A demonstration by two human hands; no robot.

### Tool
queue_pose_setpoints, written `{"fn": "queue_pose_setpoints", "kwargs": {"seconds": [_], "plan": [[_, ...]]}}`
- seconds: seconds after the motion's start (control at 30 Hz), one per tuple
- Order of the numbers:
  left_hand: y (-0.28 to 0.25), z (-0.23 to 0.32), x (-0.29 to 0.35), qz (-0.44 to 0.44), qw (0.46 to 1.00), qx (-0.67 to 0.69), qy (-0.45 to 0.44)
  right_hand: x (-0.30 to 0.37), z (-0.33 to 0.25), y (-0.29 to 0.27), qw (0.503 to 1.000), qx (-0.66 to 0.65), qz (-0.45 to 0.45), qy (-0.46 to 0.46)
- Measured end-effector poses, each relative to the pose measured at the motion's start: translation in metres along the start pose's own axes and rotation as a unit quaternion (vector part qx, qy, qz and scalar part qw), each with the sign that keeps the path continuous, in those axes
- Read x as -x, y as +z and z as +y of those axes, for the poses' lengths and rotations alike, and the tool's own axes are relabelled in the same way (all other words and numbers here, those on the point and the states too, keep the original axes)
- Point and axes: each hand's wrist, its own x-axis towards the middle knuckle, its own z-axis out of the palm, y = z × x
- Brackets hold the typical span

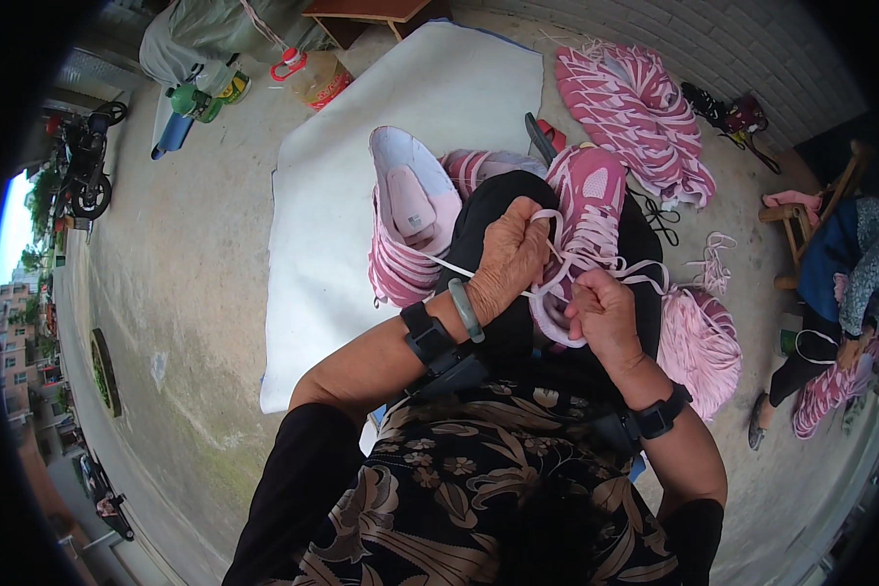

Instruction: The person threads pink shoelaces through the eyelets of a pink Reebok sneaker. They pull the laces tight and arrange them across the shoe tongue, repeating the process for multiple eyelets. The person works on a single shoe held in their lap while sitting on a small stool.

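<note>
A pink sneaker (pixel 590 190) with white-pink laces lies across my lap, its toe pointing away from me and its opening near my body. My left hand (pixel 506 256) is closed in a pinch on a shoelace (pixel 548 214) that loops up beside the tongue. On the other side, my right hand (pixel 606 314) is curled at the shoe's collar, its thumb and forefinger pinched on the lace there. One loose lace end trails left past my left wrist. Another runs over the shoe's right side. The fingertips partly hide where the laces pass through.
White sheeting (pixel 342 234) covers the ground at left, with a pink shoe box-like upper (pixel 410 210) standing on it. Bundles of pink shoe uppers (pixel 635 117) lie ahead, and more pink laces (pixel 698 347) hang at right. A person (pixel 855 283) sits far right. A red-capped jug (pixel 313 78) stands ahead left.
</note>
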Motion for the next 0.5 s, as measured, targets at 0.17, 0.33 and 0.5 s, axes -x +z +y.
{"fn": "queue_pose_setpoints", "kwargs": {"seconds": [0.17,0.33,0.5], "plan": [[-0.008,0.001,0.015,0.014,1.0,0.019,-0.004,0.055,0.014,-0.074,0.995,0.098,-0.002,0.035],[0.001,-0.015,0.018,0.028,0.988,-0.126,0.085,0.066,0.048,-0.103,0.993,0.109,0.043,-0.016],[0.021,0.016,0.026,-0.023,0.944,-0.184,0.274,0.036,0.014,-0.069,0.942,0.225,0.124,-0.216]]}}
